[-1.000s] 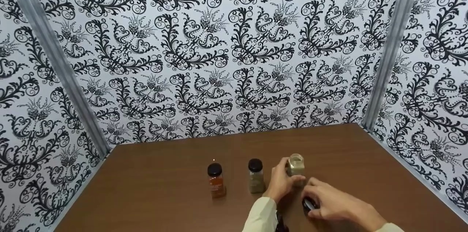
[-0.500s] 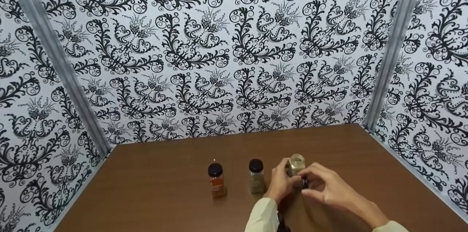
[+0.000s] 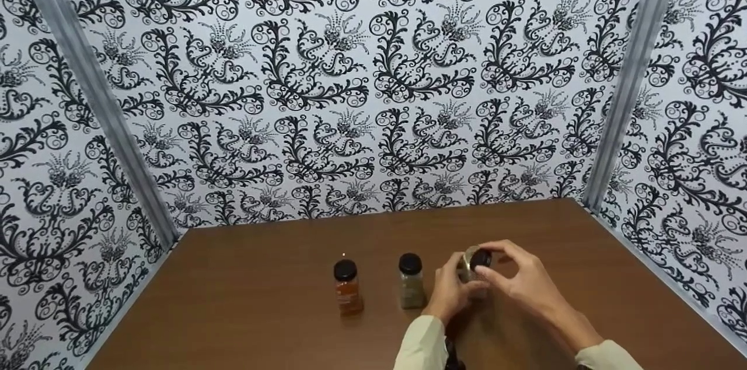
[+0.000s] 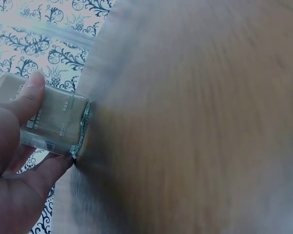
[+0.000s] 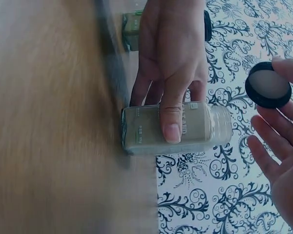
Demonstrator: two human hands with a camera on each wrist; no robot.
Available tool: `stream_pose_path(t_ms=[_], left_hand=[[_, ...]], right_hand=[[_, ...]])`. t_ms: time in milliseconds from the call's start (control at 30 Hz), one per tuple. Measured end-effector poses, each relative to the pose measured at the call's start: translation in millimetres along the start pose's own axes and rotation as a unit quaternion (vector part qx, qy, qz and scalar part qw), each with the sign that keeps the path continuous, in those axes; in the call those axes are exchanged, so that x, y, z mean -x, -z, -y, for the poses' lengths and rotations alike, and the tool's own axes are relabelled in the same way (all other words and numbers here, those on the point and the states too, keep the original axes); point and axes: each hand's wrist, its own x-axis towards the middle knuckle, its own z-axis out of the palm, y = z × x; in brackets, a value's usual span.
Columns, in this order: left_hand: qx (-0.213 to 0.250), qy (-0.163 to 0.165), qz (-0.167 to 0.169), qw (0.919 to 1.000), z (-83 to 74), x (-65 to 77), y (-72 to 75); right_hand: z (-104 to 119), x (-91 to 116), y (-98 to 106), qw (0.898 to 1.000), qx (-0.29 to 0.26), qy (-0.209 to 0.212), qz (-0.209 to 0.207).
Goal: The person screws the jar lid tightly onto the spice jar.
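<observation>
My left hand (image 3: pixel 448 293) grips a square glass spice jar (image 5: pixel 146 129) of pale greenish-tan powder, thumb across its label. The jar stands upright on the table, and its threaded glass mouth is uncovered in the right wrist view. My right hand (image 3: pixel 530 283) pinches a round black lid (image 5: pixel 268 85) between thumb and fingers. That lid is tilted close beside the jar's mouth, apart from it, its pale inner side facing the jar. In the left wrist view the jar's lower body (image 4: pixel 61 117) shows, while the lid is out of sight.
On the brown table (image 3: pixel 262 282), left of my hands, stand a black-capped jar of greenish powder (image 3: pixel 412 289) and a black-capped jar of orange-red powder (image 3: pixel 348 295). A dark object (image 3: pixel 453 356) lies partly hidden by my left sleeve. Patterned walls (image 3: pixel 327 125) enclose the table's back and sides.
My right hand has brought the black lid up from the table on the right to the jar's mouth, tilting it on the way. My left hand has stayed on the jar.
</observation>
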Motion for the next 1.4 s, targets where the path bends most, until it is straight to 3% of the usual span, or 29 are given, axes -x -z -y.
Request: stream_pose_path(t_ms=[167,267,300,400,500,567,667,733,800,933,1400], left_hand=[[0.034,0.025,0.003,0.9991,-2.2,1.5,-2.2],[0.129,0.039,0.016,0.9908,-4.2,2.1,-3.3],[0.133,0.041,0.016,0.9902,-4.5,2.0,-3.2],[0.121,0.041,0.015,0.9917,-4.9,1.4,-2.2],[0.049,0.032,0.008,0.9983,-3.4,1.0,-1.8],[0.096,0.038,0.018,0.9944,-2.9,1.3,-2.9],[0.104,0.036,0.021,0.9937,-2.4,2.0,-3.4],[0.095,0.032,0.020,0.9948,-2.3,2.1,-2.9],[0.041,0.018,0.009,0.9989,-2.3,2.1,-1.6],[0.039,0.009,0.008,0.9992,-1.8,1.3,0.1],[0.004,0.022,0.010,0.9997,2.7,-1.1,0.9]], right_hand=[[-5,-6,-5,0.998,-0.024,-0.051,-0.013],[-10,-9,-8,0.998,-0.029,-0.046,-0.026],[-11,-10,-10,0.998,-0.028,-0.043,-0.032],[-14,-13,-14,0.997,-0.029,-0.043,-0.054],[-17,-14,-18,0.995,-0.030,-0.063,-0.071],[-19,-14,-20,0.994,-0.024,-0.079,-0.078],[-23,-13,-22,0.993,-0.011,-0.090,-0.081],[-25,-13,-23,0.992,-0.003,-0.094,-0.081],[-26,-13,-23,0.992,0.002,-0.098,-0.078],[-28,-14,-24,0.992,0.009,-0.102,-0.077],[-33,-10,-31,0.995,0.024,-0.052,-0.084]])
